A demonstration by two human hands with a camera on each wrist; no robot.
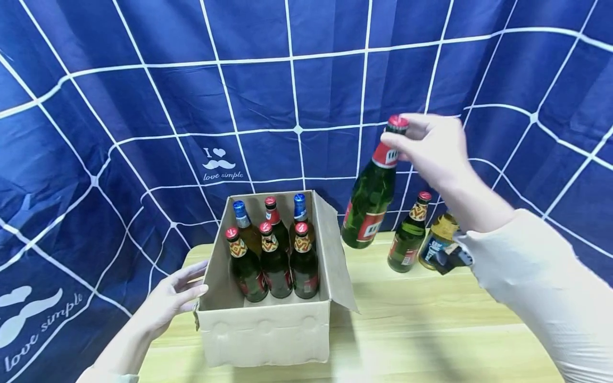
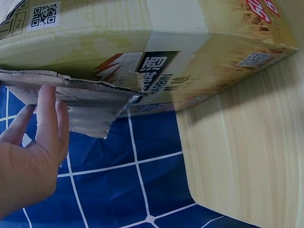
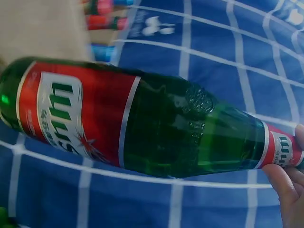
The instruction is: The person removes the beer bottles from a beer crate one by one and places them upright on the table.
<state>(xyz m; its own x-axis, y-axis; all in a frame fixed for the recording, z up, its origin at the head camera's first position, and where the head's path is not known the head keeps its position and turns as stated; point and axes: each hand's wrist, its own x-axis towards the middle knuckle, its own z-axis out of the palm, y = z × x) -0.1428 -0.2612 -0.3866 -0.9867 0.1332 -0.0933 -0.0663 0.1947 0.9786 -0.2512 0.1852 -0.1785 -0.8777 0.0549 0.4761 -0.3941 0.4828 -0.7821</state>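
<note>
My right hand [image 1: 433, 151] pinches a green beer bottle [image 1: 369, 199] by its neck, just under the red cap. The bottle hangs tilted in the air, right of an open cardboard box [image 1: 263, 335]; its red label faces the camera in the right wrist view. Inside the box several bottles stand upright: three with red caps in the front row, such as the middle bottle [image 1: 276, 268], and behind them a red-necked bottle [image 1: 272, 217] between two blue-capped ones. My left hand [image 1: 167, 298] is at the box's left rim, fingers loosely extended by a cardboard flap [image 2: 90, 111].
Right of the box, another green bottle [image 1: 406, 239] stands on the wooden table [image 1: 407, 330]. Beside it is a yellow-and-blue container [image 1: 438, 242], partly hidden by the right sleeve. The box's right flap [image 1: 340, 266] sticks outward. A blue gridded curtain [image 1: 330, 96] hangs behind.
</note>
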